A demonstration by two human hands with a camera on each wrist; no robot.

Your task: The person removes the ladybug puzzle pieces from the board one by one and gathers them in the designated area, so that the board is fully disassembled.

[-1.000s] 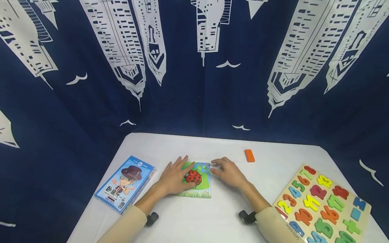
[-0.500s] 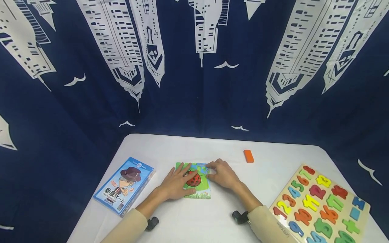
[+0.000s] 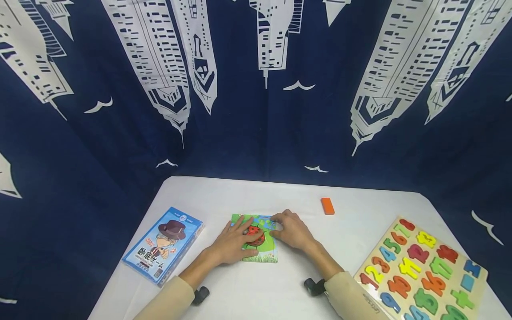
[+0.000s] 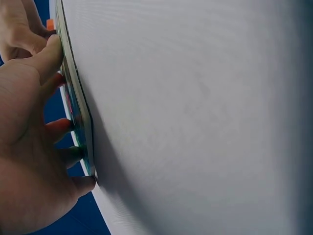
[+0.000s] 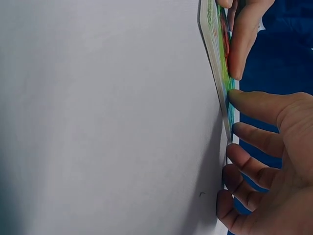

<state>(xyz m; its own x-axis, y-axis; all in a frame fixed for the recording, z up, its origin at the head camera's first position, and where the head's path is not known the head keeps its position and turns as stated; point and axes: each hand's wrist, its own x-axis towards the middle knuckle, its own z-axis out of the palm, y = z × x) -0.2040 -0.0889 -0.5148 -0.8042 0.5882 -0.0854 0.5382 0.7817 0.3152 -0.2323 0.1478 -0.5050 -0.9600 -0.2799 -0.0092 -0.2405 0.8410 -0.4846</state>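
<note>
A flat square picture board with a red ladybug on green (image 3: 266, 254) lies on the table in the head view. Across its left part my left hand (image 3: 231, 246) rests with spread fingers, covering some of the picture. My right hand (image 3: 295, 232) is at the board's upper right corner. In the right wrist view, the right thumb (image 5: 257, 105) and index finger touch the board's face, apart from each other. The other right fingers bend beside the board, near the tabletop. Seen edge-on in the left wrist view, the board (image 4: 78, 95) has the left thumb and fingertips against it.
A blue boxed game (image 3: 164, 246) with a cartoon figure in a hat lies at the left. An orange block (image 3: 328, 206) sits at the back right. The wooden number board (image 3: 424, 271) with colored pieces lies at the right. A dark blue patterned cloth (image 3: 248, 133) hangs behind the white table.
My right hand has shifted slightly left, from beside the board onto its upper right corner. My left hand stays spread over the board, moved only slightly down. The other things have not moved.
</note>
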